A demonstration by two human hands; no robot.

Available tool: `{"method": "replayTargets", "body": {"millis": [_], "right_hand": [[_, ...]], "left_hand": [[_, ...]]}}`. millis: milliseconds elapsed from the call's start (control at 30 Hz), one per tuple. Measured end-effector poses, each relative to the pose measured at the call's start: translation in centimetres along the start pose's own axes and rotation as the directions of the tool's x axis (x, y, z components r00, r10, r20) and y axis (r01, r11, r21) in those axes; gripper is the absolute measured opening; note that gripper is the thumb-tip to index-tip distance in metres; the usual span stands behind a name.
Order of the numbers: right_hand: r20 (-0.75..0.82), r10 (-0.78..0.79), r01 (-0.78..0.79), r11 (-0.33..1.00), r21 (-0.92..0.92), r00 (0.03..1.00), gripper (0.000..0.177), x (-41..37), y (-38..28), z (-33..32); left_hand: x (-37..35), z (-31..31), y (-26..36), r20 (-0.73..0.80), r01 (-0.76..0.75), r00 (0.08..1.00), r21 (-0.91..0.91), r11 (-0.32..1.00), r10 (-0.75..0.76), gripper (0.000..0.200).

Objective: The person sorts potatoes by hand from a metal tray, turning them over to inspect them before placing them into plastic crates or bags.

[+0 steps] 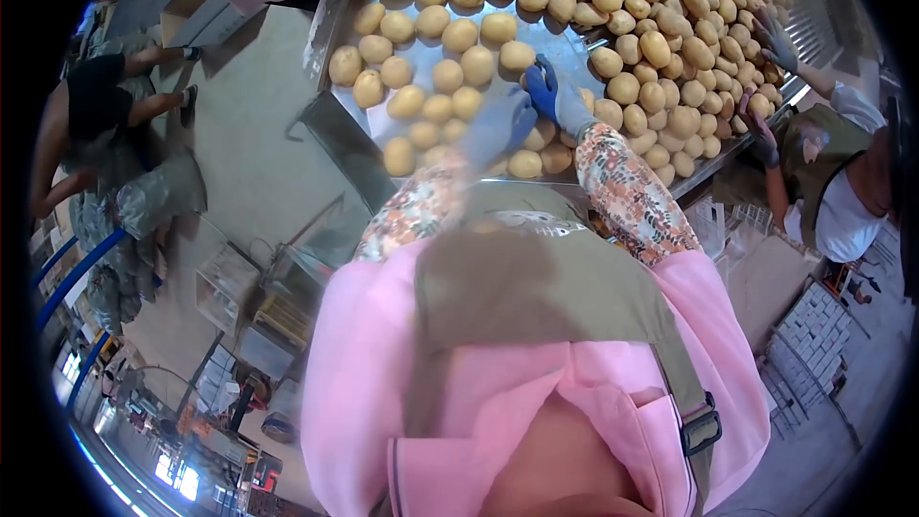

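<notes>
My left hand (pixel 498 123), in a blue-and-grey glove, is smeared by motion over the near potatoes (pixel 437 109); whether it holds anything cannot be made out. Close to its right, my right hand (pixel 558 99) wears a similar glove. Its fingers are curled, and what lies under them is hidden. A single potato (pixel 517 56) sits just beyond the right fingertips. Both hands are above a shiny metal table (pixel 565 48) bearing many yellow potatoes. Flowered sleeves cover my forearms.
A dense heap of potatoes (pixel 661 48) fills the table's right side. At the right edge, a co-worker's gloved hands (pixel 777 41) reach to the heap. Another person (pixel 96 101) stands at left near filled bags (pixel 163 193). A metal panel (pixel 343 148) adjoins the table's left corner.
</notes>
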State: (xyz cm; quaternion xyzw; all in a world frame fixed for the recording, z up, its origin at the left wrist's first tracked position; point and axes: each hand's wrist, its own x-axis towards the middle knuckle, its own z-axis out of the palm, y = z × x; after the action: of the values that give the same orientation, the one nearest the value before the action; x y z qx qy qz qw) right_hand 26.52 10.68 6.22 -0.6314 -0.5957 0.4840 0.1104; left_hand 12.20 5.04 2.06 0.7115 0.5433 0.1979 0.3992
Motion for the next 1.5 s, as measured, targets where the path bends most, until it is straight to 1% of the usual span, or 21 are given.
{"method": "replayTargets", "body": {"millis": [100,200,300,333,367,433,500,533,567,633,700,833,867,933,967,1167,1200,1233,1333,1400,1500], "right_hand": [[-0.039,-0.225,0.220,0.971,-0.095,0.974,0.050,-0.6,2.7,2.0],[-0.069,-0.266,0.263,0.964,-0.047,0.962,0.048,-2.6,3.1,2.9],[-0.062,-0.410,0.391,0.899,-0.198,0.910,0.042,-4.2,3.0,3.1],[0.118,-0.507,0.520,0.822,-0.231,0.854,0.040,-4.0,3.3,3.0],[0.296,-0.575,0.642,0.729,-0.237,0.762,0.038,-3.8,3.0,2.8],[0.381,-0.367,0.440,0.890,-0.124,0.849,0.035,-1.9,1.7,2.3],[-0.156,-0.326,0.354,0.910,0.216,0.932,0.028,-0.5,0.5,2.0],[-0.148,-0.327,0.353,0.910,0.219,0.933,0.028,0.6,0.7,2.1],[-0.217,-0.526,0.510,0.850,-0.130,0.822,0.027,1.8,1.1,2.0],[-0.200,-0.714,0.577,0.673,-0.464,0.671,0.027,1.5,-1.1,1.1],[0.218,-0.400,0.455,0.800,-0.392,0.890,0.030,0.2,-5.9,-2.0],[0.011,-0.430,0.425,0.887,-0.180,0.903,0.035,8.6,-4.6,0.0],[0.012,-0.435,0.431,0.886,-0.171,0.900,0.035,10.3,-3.4,0.9],[-0.025,-0.629,0.582,0.733,-0.352,0.777,0.048,12.5,-0.2,3.3],[0.031,-0.493,0.423,0.712,-0.560,0.870,0.057,10.3,-1.5,4.0],[0.026,-0.163,0.163,0.942,-0.292,0.986,0.064,5.9,1.8,3.5],[0.034,-0.141,0.143,0.987,-0.070,0.989,0.062,5.3,3.4,3.3],[0.047,-0.126,0.118,0.981,0.153,0.991,0.059,4.6,4.4,3.2],[0.129,0.114,-0.171,0.745,0.645,0.985,0.042,1.6,5.2,3.0],[0.070,0.108,-0.126,0.707,0.695,0.992,0.035,0.2,6.0,3.4],[-0.022,0.090,-0.059,0.800,0.597,0.996,0.019,-1.0,6.1,3.8]], "left_hand": [[-2.1,-2.7,-1.9,-0.029,0.074,0.996,-0.198,0.978,-0.081,0.032],[-6.1,-3.4,-3.8,-0.441,-0.172,0.897,-0.261,0.950,0.041,0.043],[-8.6,-5.2,-5.3,-0.264,0.054,0.949,-0.399,0.915,-0.171,0.063],[-9.8,-6.1,-4.0,-0.032,0.197,0.898,-0.862,0.467,-0.439,0.059],[-10.6,-7.2,-1.7,0.308,0.247,0.809,-0.951,-0.187,-0.500,0.056],[-12.1,-3.2,-3.2,-0.306,-0.051,0.937,-0.600,0.798,-0.170,0.048],[-12.4,-1.5,-3.6,-0.208,-0.034,0.913,-0.897,0.441,-0.352,0.040],[-12.6,-0.8,-3.6,-0.163,-0.038,0.882,-0.960,0.277,-0.443,0.038],[-12.7,-0.1,-3.6,-0.116,-0.066,0.841,-0.991,0.113,-0.528,0.035],[-12.7,-0.1,-4.3,-0.235,-0.023,0.853,-0.909,0.416,-0.467,0.036],[-13.0,-1.4,-4.4,-0.248,-0.008,0.882,-0.858,0.513,-0.400,0.039],[-12.4,-5.0,-0.8,-0.172,-0.125,0.895,-0.982,0.140,-0.412,0.047],[-12.3,-5.7,-0.5,-0.212,-0.064,0.918,-0.913,0.403,-0.335,0.049],[-12.3,-7.1,0.7,-0.200,-0.013,0.932,-0.853,0.522,-0.303,0.050],[-12.2,-7.8,1.3,-0.194,0.009,0.938,-0.815,0.579,-0.287,0.051],[-12.7,-8.2,1.8,-0.308,-0.014,0.928,-0.590,0.807,-0.210,0.050],[-12.9,-8.6,1.9,-0.121,-0.063,0.945,-0.979,0.196,-0.304,0.050],[-13.0,-9.0,1.9,0.087,-0.052,0.967,-0.854,-0.518,-0.240,0.052],[-13.6,-9.7,3.3,0.107,0.017,0.957,-0.949,-0.315,-0.270,0.066],[-13.4,-10.0,4.4,0.054,0.041,0.957,-0.998,-0.048,-0.285,0.077],[-13.4,-10.0,5.3,0.046,0.053,0.964,-0.998,0.021,-0.260,0.077]]}}
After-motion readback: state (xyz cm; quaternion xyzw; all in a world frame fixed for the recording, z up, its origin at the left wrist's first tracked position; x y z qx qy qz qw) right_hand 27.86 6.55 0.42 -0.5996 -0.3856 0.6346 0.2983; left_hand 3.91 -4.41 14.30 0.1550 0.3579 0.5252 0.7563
